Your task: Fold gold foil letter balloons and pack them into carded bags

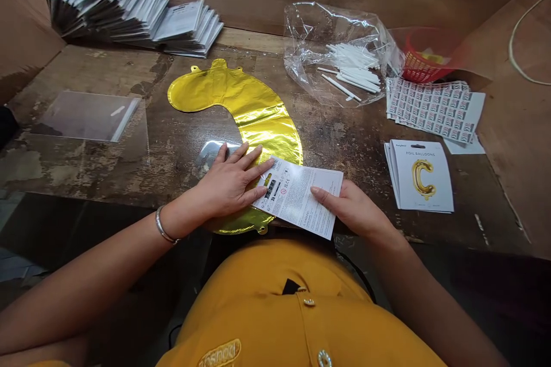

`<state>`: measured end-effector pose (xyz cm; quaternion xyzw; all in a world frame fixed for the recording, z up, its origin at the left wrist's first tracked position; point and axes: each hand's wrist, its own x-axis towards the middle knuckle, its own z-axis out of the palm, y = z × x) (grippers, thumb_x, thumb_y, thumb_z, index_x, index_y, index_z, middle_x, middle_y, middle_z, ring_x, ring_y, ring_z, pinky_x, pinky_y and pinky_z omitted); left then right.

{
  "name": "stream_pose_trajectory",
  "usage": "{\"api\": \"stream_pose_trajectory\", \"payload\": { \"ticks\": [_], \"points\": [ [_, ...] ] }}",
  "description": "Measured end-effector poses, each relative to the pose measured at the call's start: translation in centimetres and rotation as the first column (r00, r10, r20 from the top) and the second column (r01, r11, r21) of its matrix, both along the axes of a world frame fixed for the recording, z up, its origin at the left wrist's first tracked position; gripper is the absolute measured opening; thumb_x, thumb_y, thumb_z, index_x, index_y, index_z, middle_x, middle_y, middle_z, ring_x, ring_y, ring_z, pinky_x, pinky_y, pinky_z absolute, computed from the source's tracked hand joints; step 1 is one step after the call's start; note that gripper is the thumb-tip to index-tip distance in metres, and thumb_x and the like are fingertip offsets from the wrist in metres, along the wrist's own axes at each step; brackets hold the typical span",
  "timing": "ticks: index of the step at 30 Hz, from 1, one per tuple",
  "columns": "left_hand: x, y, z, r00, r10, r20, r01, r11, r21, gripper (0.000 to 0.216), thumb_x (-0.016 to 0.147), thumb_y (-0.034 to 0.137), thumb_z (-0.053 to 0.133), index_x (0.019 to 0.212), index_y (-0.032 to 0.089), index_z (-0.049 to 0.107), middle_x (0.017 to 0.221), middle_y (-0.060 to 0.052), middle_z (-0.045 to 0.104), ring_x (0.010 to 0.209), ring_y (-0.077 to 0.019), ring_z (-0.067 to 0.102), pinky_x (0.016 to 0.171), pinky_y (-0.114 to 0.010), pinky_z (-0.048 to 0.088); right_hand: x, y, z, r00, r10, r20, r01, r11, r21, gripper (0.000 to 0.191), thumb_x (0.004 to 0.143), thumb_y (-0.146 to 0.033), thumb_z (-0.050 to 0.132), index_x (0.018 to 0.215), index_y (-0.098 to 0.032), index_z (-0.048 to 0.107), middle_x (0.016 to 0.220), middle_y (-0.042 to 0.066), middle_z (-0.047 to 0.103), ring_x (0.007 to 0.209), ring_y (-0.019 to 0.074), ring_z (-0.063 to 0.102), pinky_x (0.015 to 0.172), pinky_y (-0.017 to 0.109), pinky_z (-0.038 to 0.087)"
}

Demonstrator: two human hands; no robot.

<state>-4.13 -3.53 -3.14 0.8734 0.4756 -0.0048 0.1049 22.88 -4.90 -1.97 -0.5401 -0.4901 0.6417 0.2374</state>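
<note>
A flat gold foil balloon [267, 109] shaped like a C lies on the worn wooden table in front of me. My left hand [228, 183] is spread over its lower half, fingers stretched out and fingertips by the edge of a printed card. That white card [301, 195], covered in small text and symbols, lies over the balloon's lower right side. My right hand [357, 209] grips the card's right end, thumb on top and fingers underneath. Beside my left fingers a piece of clear film [215, 153] shows on the tabletop.
Stacks of packed white packets [124, 6] lean at the back left. A clear plastic bag [310, 63] holds white sticks [355, 66]. Behind sticker sheets [430, 109] stands a red basket [424, 66]. Balloon cards [424, 178] lie right; a clear sleeve [86, 114] lies left.
</note>
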Motion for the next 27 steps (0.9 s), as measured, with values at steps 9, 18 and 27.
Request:
{"api": "stream_pose_trajectory", "payload": {
  "ticks": [9, 18, 27],
  "points": [
    [-0.5, 0.5, -1.6, 0.96, -0.029, 0.277, -0.027, 0.98, 0.195, 0.04, 0.094, 0.042, 0.053, 0.123, 0.016, 0.064, 0.128, -0.01, 0.064, 0.12, -0.0258, 0.056, 0.106, -0.043, 0.042, 0.7, -0.3, -0.2, 0.997, -0.072, 0.035, 0.07, 0.996, 0.053, 0.049, 0.068, -0.054, 0.075, 0.097, -0.014, 0.072, 0.088, 0.011, 0.075, 0.081, 0.0297, 0.071, 0.066, 0.04, 0.058],
    [0.3, 1.1, -2.0, 0.876, -0.102, 0.471, -0.027, 0.966, 0.258, 0.019, 0.092, 0.031, 0.06, 0.101, 0.018, 0.071, 0.109, -0.007, 0.073, 0.106, -0.0222, 0.064, 0.096, -0.041, 0.05, 0.6, -0.1, 0.1, 0.997, -0.046, 0.055, 0.041, 0.995, 0.088, 0.041, 0.071, -0.047, 0.073, 0.095, -0.013, 0.072, 0.083, 0.009, 0.075, 0.08, 0.0283, 0.07, 0.064, 0.037, 0.058],
    [0.9, 0.5, -1.7, 0.767, 0.107, 0.632, -0.248, 0.959, 0.138, 0.009, 0.089, 0.023, 0.06, 0.085, 0.019, 0.068, 0.109, -0.007, 0.073, 0.1, -0.0204, 0.068, 0.089, -0.037, 0.053, 1.4, -1.0, 1.0, 0.947, -0.312, 0.078, 0.272, 0.907, 0.321, 0.042, 0.081, -0.048, 0.067, 0.106, -0.015, 0.07, 0.102, 0.013, 0.075, 0.088, 0.0311, 0.071, 0.069, 0.041, 0.06]
  ]
}}
